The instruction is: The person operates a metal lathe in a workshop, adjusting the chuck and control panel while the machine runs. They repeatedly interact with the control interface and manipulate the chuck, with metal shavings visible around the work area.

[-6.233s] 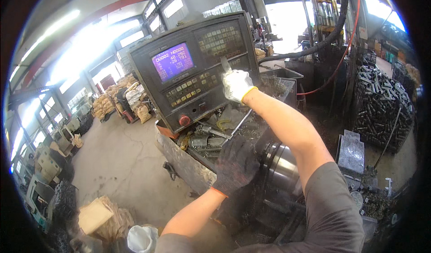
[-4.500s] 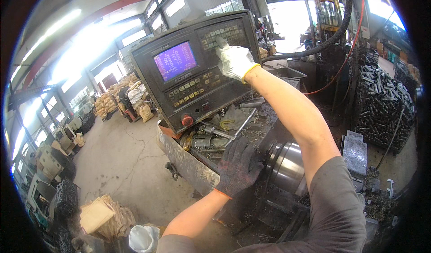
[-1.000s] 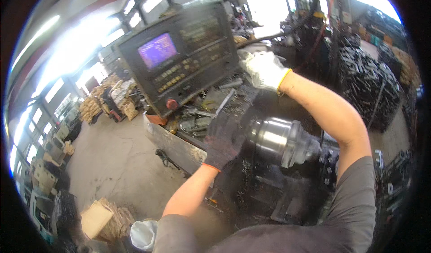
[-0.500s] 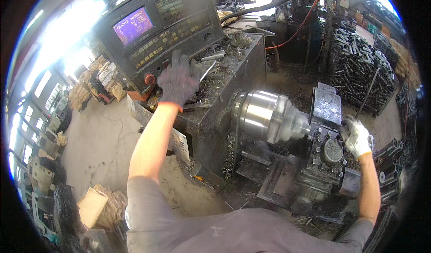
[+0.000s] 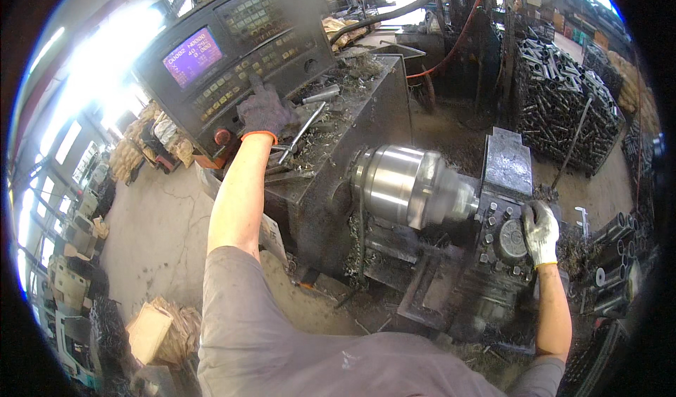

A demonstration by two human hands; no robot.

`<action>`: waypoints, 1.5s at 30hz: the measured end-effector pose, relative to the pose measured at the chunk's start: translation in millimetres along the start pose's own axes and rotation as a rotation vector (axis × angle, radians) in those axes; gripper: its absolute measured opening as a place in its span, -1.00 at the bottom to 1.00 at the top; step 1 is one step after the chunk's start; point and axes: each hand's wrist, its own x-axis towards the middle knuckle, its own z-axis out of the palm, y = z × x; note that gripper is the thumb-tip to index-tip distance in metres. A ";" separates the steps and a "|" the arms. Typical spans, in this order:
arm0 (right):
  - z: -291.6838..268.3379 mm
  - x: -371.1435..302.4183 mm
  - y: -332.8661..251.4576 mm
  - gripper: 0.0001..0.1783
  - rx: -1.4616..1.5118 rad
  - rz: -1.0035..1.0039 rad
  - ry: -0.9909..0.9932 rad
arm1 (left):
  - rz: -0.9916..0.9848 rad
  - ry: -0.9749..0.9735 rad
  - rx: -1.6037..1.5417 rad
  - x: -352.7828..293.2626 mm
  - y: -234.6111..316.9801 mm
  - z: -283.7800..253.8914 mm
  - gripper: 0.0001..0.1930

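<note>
My left hand [image 5: 264, 108], in a dark glove with an orange cuff, reaches up to the lathe's control panel [image 5: 239, 52], one finger pressing among its buttons below the purple screen [image 5: 192, 56]. My right hand [image 5: 541, 231], in a white glove, rests on the dark tool post [image 5: 510, 238] at the lower right. Between my arms the steel chuck [image 5: 408, 185] looks blurred, as if spinning.
Metal chips and a long bar [image 5: 299, 133] lie on the machine top beside the panel. A rack of stacked metal tubes [image 5: 563, 108] stands at the right, with more tubes [image 5: 612, 256] near my right arm. Cardboard boxes [image 5: 151, 330] sit on the concrete floor at lower left.
My right hand has left the panel and come down onto the tool post. My left hand has gone from the chuck up to the panel's buttons. The view has tilted down.
</note>
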 end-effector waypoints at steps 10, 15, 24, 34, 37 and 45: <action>2.1 -0.2 -2.5 -0.75 -0.041 -0.021 0.053 | -0.021 0.165 -0.125 5.4 -23.0 7.9 -0.34; 1.0 -2.6 -8.9 -0.69 -0.069 -0.015 0.095 | 0.102 0.035 -0.040 10.1 -28.5 2.7 -0.26; -6.5 0.4 -20.5 -0.69 -0.033 0.065 -0.004 | 0.109 0.119 0.013 16.3 -30.0 12.6 -0.31; -3.0 -0.7 -15.9 -0.72 -0.058 0.031 0.019 | 0.071 0.174 0.004 9.1 -24.9 5.2 -0.44; -7.6 -1.7 -18.3 -0.71 -0.077 0.036 -0.065 | 0.035 0.156 -0.007 2.7 -21.3 -0.5 -0.45; -9.3 -0.1 -23.8 -0.68 -0.033 0.111 -0.061 | -0.003 0.073 0.109 16.8 -27.8 12.2 -0.33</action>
